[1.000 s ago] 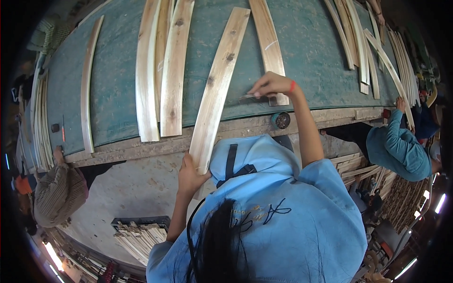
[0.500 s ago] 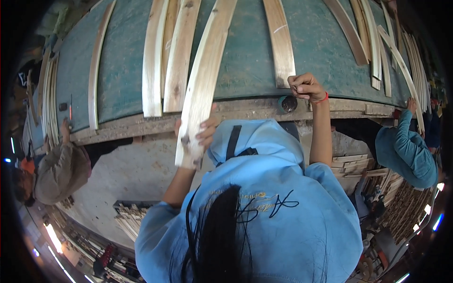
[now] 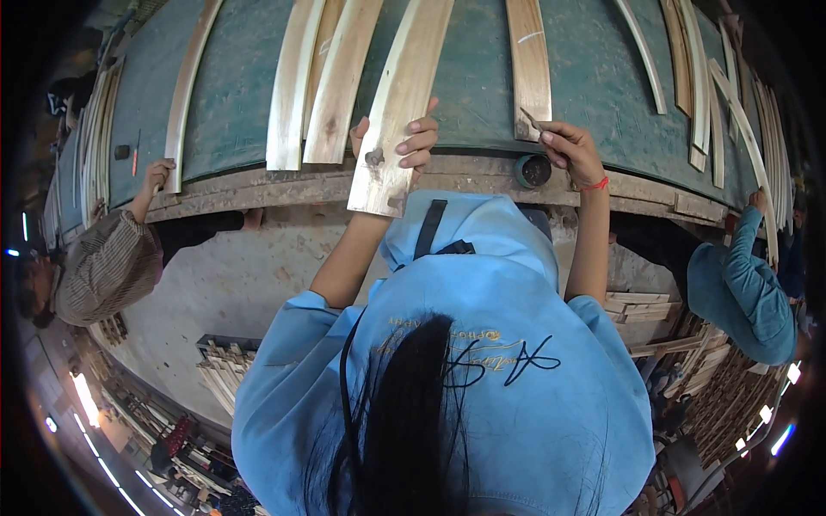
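A pale wooden plank [image 3: 403, 103] with a dark knot near its close end reaches from my left hand out over the table. My left hand [image 3: 416, 148] is wrapped around its near end, thumb on one edge and fingers on the other. To the right, my right hand [image 3: 571, 155] pinches a small thin stick [image 3: 530, 119], dark in colour. The stick's tip is over the near end of another plank [image 3: 532, 69] that bears a pale mark. A small round dark cup [image 3: 533, 170] sits at the table edge, just below the stick and left of my right hand.
Several more planks [image 3: 344, 82] lie lengthwise on the green tabletop [image 3: 232, 95], which has a wooden front edge [image 3: 465, 172]. A co-worker [image 3: 107, 267] at the left touches a plank; another co-worker [image 3: 740, 275] at the right holds one. Stacked wood [image 3: 641, 308] stands behind.
My left hand and the plank's near end have moved away from me, toward the table. My right hand has turned, and the stick now shows. The left co-worker's hand has come to a plank.
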Available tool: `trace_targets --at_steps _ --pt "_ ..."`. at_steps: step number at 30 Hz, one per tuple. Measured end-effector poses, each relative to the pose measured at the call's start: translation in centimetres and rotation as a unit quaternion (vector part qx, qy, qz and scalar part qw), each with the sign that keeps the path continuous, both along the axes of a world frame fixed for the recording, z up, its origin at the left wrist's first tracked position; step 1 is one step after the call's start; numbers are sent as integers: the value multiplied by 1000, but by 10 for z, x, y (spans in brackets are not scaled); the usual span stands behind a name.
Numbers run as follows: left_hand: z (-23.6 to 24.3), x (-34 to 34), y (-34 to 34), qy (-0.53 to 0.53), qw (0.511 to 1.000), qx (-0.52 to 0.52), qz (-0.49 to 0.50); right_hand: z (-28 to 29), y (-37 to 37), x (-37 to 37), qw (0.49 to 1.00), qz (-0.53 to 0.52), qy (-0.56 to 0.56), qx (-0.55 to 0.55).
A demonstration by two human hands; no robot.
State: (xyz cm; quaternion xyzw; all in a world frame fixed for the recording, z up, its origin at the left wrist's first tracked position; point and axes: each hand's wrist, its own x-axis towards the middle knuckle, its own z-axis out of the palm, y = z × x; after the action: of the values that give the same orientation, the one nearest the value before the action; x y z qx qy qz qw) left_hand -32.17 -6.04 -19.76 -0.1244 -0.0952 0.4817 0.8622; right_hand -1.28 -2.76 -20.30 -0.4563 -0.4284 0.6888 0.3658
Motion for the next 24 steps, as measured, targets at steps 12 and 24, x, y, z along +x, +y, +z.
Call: trace_targets --at_steps 12,24 --pt "-4 36 13 238 965 27 108 53 -29 -118 914 56 -179 359" --pt "-14 51 10 225 966 5 131 60 -25 -114 847 142 -277 430"
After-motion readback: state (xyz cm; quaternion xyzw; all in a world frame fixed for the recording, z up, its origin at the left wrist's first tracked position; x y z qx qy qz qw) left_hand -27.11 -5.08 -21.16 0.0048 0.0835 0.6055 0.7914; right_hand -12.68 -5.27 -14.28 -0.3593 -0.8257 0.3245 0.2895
